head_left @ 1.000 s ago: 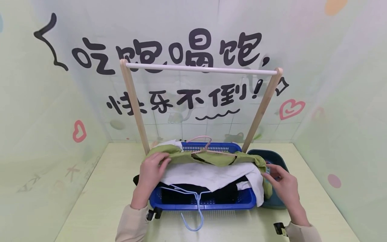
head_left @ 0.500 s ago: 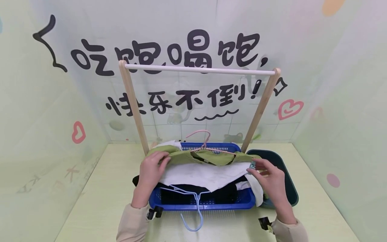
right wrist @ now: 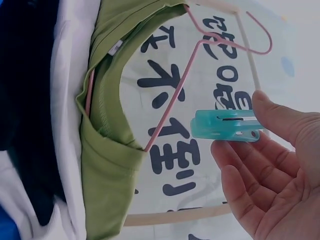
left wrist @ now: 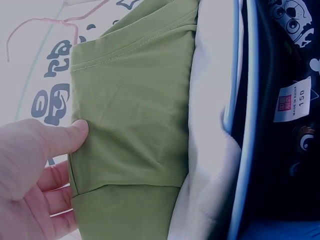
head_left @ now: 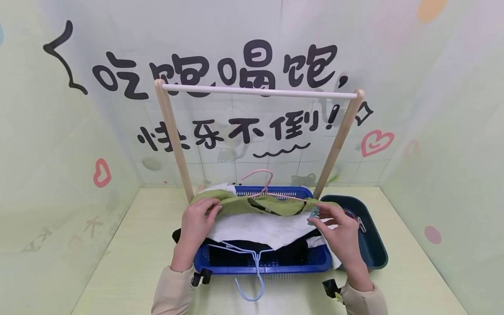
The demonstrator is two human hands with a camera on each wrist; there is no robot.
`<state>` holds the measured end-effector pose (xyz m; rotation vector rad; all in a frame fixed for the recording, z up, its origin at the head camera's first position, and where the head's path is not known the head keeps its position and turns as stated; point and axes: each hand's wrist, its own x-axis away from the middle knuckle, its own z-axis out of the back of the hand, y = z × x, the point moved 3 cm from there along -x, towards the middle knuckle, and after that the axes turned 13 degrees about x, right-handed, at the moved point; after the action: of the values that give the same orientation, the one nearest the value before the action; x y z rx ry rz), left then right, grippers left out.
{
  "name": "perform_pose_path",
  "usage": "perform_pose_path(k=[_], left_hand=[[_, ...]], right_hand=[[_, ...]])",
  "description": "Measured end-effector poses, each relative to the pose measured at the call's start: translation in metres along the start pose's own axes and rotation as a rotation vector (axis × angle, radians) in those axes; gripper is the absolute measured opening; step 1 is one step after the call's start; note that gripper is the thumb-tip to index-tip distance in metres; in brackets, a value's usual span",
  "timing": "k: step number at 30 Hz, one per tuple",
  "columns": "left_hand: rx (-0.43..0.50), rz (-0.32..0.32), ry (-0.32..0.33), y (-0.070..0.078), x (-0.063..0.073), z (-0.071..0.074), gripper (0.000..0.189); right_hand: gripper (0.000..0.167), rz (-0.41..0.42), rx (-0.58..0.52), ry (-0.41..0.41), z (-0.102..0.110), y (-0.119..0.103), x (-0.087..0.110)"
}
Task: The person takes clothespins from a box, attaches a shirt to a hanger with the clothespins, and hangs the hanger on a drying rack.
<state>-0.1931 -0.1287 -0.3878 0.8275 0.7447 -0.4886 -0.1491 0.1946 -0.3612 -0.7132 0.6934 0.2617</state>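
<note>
A green shirt [head_left: 236, 205] hangs on a pink hanger [head_left: 269, 179], its hook pointing up. My left hand [head_left: 199, 223] pinches the shirt's shoulder edge between thumb and fingers; the left wrist view shows the thumb on the green fabric [left wrist: 130, 120]. My right hand [head_left: 340, 232] holds a teal plastic clothespin [right wrist: 225, 125] between thumb and fingers, close to the shirt's right shoulder. In the right wrist view the clothespin is apart from the cloth, with the shirt collar and hanger arm to its left. A white garment [head_left: 252, 227] lies just below the green one.
Underneath is a blue basket [head_left: 323, 262] with black clothes and a light-blue hanger [head_left: 257, 262] hooking over its front. A dark green bin [head_left: 379, 253] with a few clothespins stands at the right. A wooden rack with a white rod [head_left: 260, 92] rises behind.
My right hand has come up from over the green bin and moved left with the clothespin, toward the hanger. The pink hanger has risen slightly. My left hand keeps its grip.
</note>
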Motion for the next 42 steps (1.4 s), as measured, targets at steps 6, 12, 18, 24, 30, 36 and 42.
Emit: perform_pose_path(k=[6, 12, 18, 24, 30, 36, 42], left_hand=[[-0.008, 0.004, 0.002, 0.000, 0.001, 0.000, 0.016], [-0.014, 0.001, 0.002, 0.001, 0.001, 0.000, 0.016], [-0.013, -0.003, 0.005, 0.000, 0.002, 0.000, 0.016], [-0.010, -0.001, 0.003, 0.000, 0.002, 0.000, 0.016], [-0.009, 0.004, 0.005, -0.001, 0.003, 0.000, 0.016], [-0.010, 0.012, 0.007, -0.002, 0.004, -0.001, 0.015], [0.000, 0.003, 0.009, -0.003, 0.003, -0.002, 0.016]], right_hand=[[0.037, -0.007, -0.013, -0.016, -0.004, -0.006, 0.000], [0.036, 0.008, -0.029, -0.038, -0.010, -0.016, -0.002], [0.037, 0.061, -0.044, -0.050, -0.019, -0.026, -0.004], [0.037, 0.104, -0.090, -0.052, -0.029, -0.037, -0.005], [0.035, 0.140, -0.145, -0.053, -0.037, -0.050, -0.007], [0.035, 0.187, -0.197, -0.061, -0.045, -0.063, -0.008], [0.035, 0.213, -0.227, -0.074, -0.053, -0.071, -0.009]])
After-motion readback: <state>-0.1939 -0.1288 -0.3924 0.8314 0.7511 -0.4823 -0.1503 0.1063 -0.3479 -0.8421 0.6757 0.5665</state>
